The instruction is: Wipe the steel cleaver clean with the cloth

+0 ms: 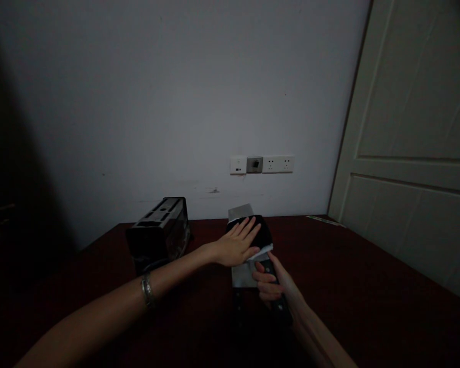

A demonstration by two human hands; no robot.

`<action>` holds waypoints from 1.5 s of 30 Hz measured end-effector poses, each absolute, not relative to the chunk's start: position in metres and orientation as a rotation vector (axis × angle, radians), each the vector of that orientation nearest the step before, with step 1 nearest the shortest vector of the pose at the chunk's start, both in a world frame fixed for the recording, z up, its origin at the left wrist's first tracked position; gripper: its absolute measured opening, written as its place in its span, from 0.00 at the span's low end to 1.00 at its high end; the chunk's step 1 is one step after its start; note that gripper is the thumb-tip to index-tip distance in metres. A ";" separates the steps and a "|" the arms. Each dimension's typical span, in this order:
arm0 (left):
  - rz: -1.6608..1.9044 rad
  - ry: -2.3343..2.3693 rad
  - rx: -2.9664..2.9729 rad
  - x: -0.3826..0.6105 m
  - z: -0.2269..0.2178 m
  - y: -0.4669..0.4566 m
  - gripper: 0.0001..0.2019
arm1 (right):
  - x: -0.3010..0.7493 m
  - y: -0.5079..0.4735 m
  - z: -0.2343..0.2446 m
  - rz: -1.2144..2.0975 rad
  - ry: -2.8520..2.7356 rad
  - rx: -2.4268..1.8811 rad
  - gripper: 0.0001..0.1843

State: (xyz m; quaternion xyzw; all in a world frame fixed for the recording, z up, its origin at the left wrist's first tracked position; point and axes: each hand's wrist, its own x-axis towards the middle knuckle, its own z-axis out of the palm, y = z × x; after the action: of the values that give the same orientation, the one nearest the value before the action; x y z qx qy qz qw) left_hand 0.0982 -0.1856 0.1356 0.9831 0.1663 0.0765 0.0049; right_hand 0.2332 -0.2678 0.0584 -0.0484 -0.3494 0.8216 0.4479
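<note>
My left hand (238,245) lies flat with fingers stretched out on a black cloth (263,234) that rests on a broad silvery blade (242,275). The blade's far end (240,211) sticks out beyond the cloth. My right hand (273,286) is wrapped round a dark handle (280,306) at the near end of the blade, so it grips a large knife lying on the dark red table (348,276). A metal bracelet (147,291) sits on my left wrist.
A black and chrome toaster (159,230) stands on the table to the left of my hands. A wall socket strip (261,164) is on the white wall behind. A pale door (410,153) stands at the right.
</note>
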 end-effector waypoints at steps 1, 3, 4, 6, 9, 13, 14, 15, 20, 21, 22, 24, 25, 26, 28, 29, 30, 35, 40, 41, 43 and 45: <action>0.246 0.526 3.078 0.098 0.138 -0.184 0.32 | 0.232 -0.269 0.060 2.052 -0.815 -0.082 0.20; 0.253 0.530 3.077 0.097 0.142 -0.180 0.33 | 0.230 -0.271 0.064 2.089 -0.736 -0.023 0.19; 0.254 0.535 3.076 0.097 0.145 -0.178 0.33 | 0.230 -0.272 0.065 2.103 -0.730 -0.013 0.19; 0.259 0.556 3.073 0.098 0.148 -0.172 0.33 | 0.229 -0.273 0.067 2.123 -0.751 0.011 0.19; 0.279 0.599 3.067 0.100 0.153 -0.160 0.33 | 0.229 -0.273 0.068 2.129 -0.789 0.033 0.19; 0.266 0.661 3.051 0.105 0.160 -0.144 0.34 | 0.227 -0.274 0.069 2.134 -0.802 0.095 0.19; 0.258 0.676 3.048 0.107 0.162 -0.141 0.34 | 0.227 -0.275 0.070 2.140 -0.802 0.114 0.19; 0.252 0.687 3.048 0.108 0.164 -0.139 0.34 | 0.227 -0.275 0.070 2.144 -0.801 0.126 0.19; 0.295 0.669 3.078 0.112 0.173 -0.138 0.34 | 0.229 -0.275 0.072 2.128 -0.829 0.159 0.21; 0.312 0.666 3.083 0.112 0.174 -0.139 0.34 | 0.229 -0.275 0.073 2.127 -0.839 0.174 0.21; 0.332 0.666 3.088 0.111 0.175 -0.139 0.34 | 0.229 -0.276 0.074 2.125 -0.846 0.183 0.21; 0.383 0.664 3.103 0.110 0.178 -0.141 0.34 | 0.229 -0.278 0.077 2.125 -0.858 0.189 0.22; 0.414 0.662 3.114 0.109 0.180 -0.142 0.34 | 0.228 -0.279 0.078 2.125 -0.860 0.189 0.22; 0.445 0.661 3.125 0.108 0.181 -0.144 0.34 | 0.228 -0.281 0.080 2.126 -0.858 0.189 0.21; 0.482 0.658 3.142 0.105 0.183 -0.147 0.33 | 0.226 -0.283 0.082 2.135 -0.850 0.192 0.21; 0.486 0.654 3.149 0.103 0.183 -0.150 0.33 | 0.226 -0.284 0.083 2.138 -0.841 0.193 0.21; 0.483 0.650 3.153 0.102 0.183 -0.152 0.32 | 0.225 -0.284 0.083 2.142 -0.836 0.199 0.21; 0.451 0.590 3.155 0.099 0.177 -0.166 0.31 | 0.223 -0.284 0.082 2.138 -0.825 0.239 0.21; 0.475 0.456 3.190 0.099 0.171 -0.186 0.29 | 0.225 -0.286 0.086 2.089 -0.823 0.200 0.20; 0.479 0.436 3.198 0.099 0.171 -0.190 0.29 | 0.225 -0.286 0.087 2.079 -0.823 0.188 0.20; 0.471 0.406 3.208 0.098 0.171 -0.198 0.28 | 0.227 -0.286 0.087 2.062 -0.833 0.185 0.20; 0.448 0.391 3.211 0.097 0.171 -0.204 0.28 | 0.229 -0.286 0.086 2.041 -0.854 0.203 0.19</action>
State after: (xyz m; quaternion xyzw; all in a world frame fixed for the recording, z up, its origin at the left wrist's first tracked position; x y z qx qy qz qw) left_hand 0.0973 -0.2039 0.1706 0.9814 0.1194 0.1369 -0.0621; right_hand 0.2285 -0.2859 0.0864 0.0820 -0.3446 0.8231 0.4439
